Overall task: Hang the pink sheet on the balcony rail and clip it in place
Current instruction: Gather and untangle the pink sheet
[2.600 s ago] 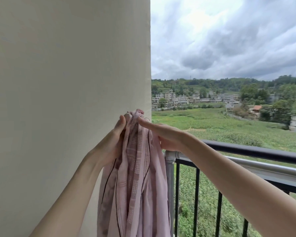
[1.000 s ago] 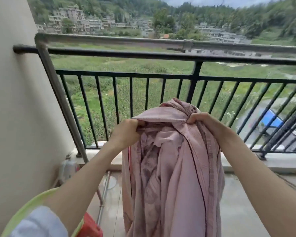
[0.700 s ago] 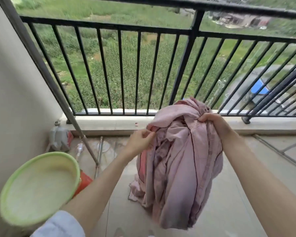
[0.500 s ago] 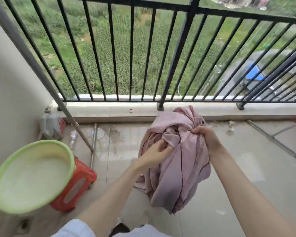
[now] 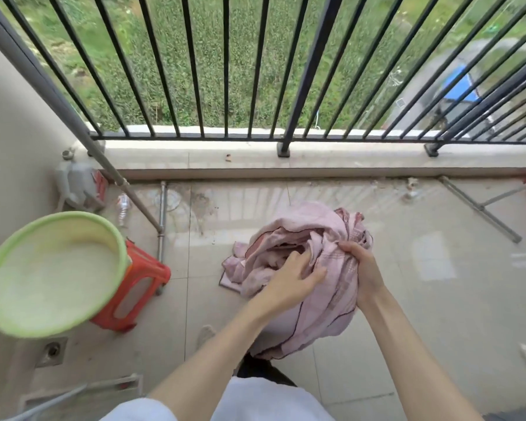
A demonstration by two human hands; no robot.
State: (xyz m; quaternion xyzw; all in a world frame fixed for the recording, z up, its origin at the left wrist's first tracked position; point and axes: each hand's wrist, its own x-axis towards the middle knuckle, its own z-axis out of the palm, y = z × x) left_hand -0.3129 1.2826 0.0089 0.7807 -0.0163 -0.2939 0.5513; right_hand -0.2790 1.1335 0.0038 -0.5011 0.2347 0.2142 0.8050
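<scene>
The pink sheet [image 5: 319, 302] with dark piping is bunched into a bundle low over the balcony floor. My right hand [image 5: 363, 265] grips a gathered fold at the bundle's right side. My left hand [image 5: 292, 276] lies on the bunched cloth with its fingers spread, reaching into the folds. The black balcony railing [image 5: 310, 65] runs across the top of the view, and only its bars and bottom rail show. No clips are in sight.
A green basin [image 5: 110, 238] sits on a red stool [image 5: 143, 278] at the left. A plastic jug [image 5: 76, 183] stands by the wall. Grey metal rack poles [image 5: 161, 214] cross the floor at left and right. A drain [image 5: 53, 349] is set in the tiles.
My view tilted from the sky and top rail down to the floor. The sheet came down from head height into a low bundle, and my left hand moved from pinching it to resting on the folds.
</scene>
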